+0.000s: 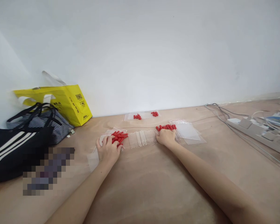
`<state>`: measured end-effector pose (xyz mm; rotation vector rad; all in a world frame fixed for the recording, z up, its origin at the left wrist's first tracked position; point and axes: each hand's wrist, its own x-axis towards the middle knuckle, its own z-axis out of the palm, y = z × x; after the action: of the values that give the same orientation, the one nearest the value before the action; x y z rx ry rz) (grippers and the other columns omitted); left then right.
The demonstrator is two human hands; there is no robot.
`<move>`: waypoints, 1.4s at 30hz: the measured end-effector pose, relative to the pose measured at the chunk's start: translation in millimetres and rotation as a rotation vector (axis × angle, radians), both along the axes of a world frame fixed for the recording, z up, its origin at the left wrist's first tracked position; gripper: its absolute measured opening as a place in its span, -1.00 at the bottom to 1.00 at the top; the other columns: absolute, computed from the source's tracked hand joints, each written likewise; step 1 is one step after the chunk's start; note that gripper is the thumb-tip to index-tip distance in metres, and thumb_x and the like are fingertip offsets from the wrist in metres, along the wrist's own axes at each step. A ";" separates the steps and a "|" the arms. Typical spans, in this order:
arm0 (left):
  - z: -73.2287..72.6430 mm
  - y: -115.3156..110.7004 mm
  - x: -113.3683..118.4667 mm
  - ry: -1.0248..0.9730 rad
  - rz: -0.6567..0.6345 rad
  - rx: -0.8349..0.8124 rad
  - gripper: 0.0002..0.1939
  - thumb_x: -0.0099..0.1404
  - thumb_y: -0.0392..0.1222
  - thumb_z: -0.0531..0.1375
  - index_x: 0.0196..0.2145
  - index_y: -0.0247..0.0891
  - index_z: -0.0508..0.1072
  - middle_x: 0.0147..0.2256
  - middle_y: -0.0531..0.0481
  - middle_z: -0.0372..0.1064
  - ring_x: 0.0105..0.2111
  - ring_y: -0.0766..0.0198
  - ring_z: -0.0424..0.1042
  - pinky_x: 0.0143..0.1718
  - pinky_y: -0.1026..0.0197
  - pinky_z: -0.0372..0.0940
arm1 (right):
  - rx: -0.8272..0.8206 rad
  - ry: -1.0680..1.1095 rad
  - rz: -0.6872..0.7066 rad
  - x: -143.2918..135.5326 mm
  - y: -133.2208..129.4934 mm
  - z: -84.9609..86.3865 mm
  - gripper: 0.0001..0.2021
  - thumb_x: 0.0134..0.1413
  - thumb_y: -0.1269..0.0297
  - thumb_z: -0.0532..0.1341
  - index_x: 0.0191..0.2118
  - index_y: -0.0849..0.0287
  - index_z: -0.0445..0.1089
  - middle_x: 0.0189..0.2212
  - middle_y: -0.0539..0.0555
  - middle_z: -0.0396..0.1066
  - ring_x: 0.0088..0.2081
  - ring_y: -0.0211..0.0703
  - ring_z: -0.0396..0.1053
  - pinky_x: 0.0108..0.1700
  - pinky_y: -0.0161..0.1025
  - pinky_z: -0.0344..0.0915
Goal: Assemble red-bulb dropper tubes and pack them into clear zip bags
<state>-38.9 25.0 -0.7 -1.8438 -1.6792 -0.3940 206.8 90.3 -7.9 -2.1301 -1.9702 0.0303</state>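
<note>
My left hand (109, 150) rests over a loose pile of red rubber-like sleeves (120, 134), its fingers bent and spread apart, touching the pile. A row of thin clear tubes (142, 138) lies side by side in the middle of the table. At the right end of that row is my right hand (166, 137), its fingers curled in; what they hold is hidden. Just beyond it, several red caps (169, 127) line up at the far ends of more clear tubes (177, 137).
Clear plastic bags (189, 132) lie under and beside the pieces. Farther back are two small red clusters (137, 117) on plastic. A yellow bag (72, 104) and a black striped bag (21, 149) stand left. A white power strip (254, 130) with cables lies right, before the wall.
</note>
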 end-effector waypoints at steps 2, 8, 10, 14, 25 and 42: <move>-0.6 0.8 0.0 -0.002 -0.002 0.000 -0.83 0.12 -0.13 0.11 -0.51 -0.15 0.47 -0.21 -0.06 0.33 -0.12 0.06 0.18 0.03 -0.17 -0.20 | 0.006 0.001 0.002 0.1 -0.5 0.4 -0.72 -0.02 0.22 0.02 -0.41 0.28 0.42 -0.38 0.25 0.41 -0.26 0.02 0.32 -0.15 -0.06 -0.08; -2.2 2.2 -0.1 -0.012 -0.022 -0.005 -0.81 0.14 -0.14 0.09 -0.52 -0.11 0.48 -0.20 -0.02 0.33 -0.12 0.06 0.17 0.01 -0.17 -0.17 | 0.123 0.035 0.098 5.9 -18.5 -2.6 -0.74 0.04 0.23 -0.01 -0.39 0.24 0.37 -0.38 0.18 0.40 -0.23 -0.03 0.28 -0.14 -0.09 -0.07; -2.9 2.6 -0.3 -0.014 -0.020 -0.016 -0.81 0.15 -0.15 0.10 -0.53 -0.11 0.48 -0.19 -0.01 0.33 -0.12 0.06 0.17 0.01 -0.17 -0.16 | 0.218 0.078 0.261 11.9 -31.7 -7.0 -0.78 0.06 0.24 0.00 -0.37 0.22 0.33 -0.37 0.14 0.39 -0.23 -0.07 0.26 -0.15 -0.14 -0.04; -3.6 4.3 -1.2 0.009 -0.023 -0.030 -0.81 0.16 -0.21 0.08 -0.51 -0.16 0.47 -0.21 -0.05 0.33 -0.15 0.07 0.20 0.01 -0.15 -0.14 | 0.264 0.128 0.586 28.5 -57.7 -16.5 -0.81 0.08 0.24 0.02 -0.40 0.20 0.30 -0.41 0.07 0.36 -0.29 -0.17 0.25 -0.24 -0.23 -0.01; 2.0 -26.8 45.8 -0.230 -0.544 -0.051 -0.83 0.18 -0.25 0.09 -0.52 -0.20 0.43 -0.36 0.00 0.38 -0.24 0.19 0.27 -0.04 0.00 0.03 | 0.218 0.289 0.825 41.5 -65.6 -21.7 -0.79 0.07 0.16 0.08 -0.37 0.11 0.41 -0.43 0.04 0.37 -0.30 -0.19 0.24 -0.23 -0.20 0.03; -17.9 -25.3 63.1 -0.347 -0.666 -0.217 -0.85 0.24 -0.19 0.05 -0.36 -0.19 0.42 -0.32 0.00 0.38 -0.24 0.19 0.27 -0.20 0.09 0.13 | 0.102 0.365 0.613 15.3 -65.1 -22.5 -0.89 -0.04 0.24 0.18 -0.48 0.14 0.32 -0.48 -0.03 0.34 -0.32 -0.20 0.23 -0.28 -0.23 -0.03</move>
<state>24.3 -0.3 -18.6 -2.6047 -1.2996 -0.8725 222.1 25.3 -30.4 -1.2750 -2.2378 0.3830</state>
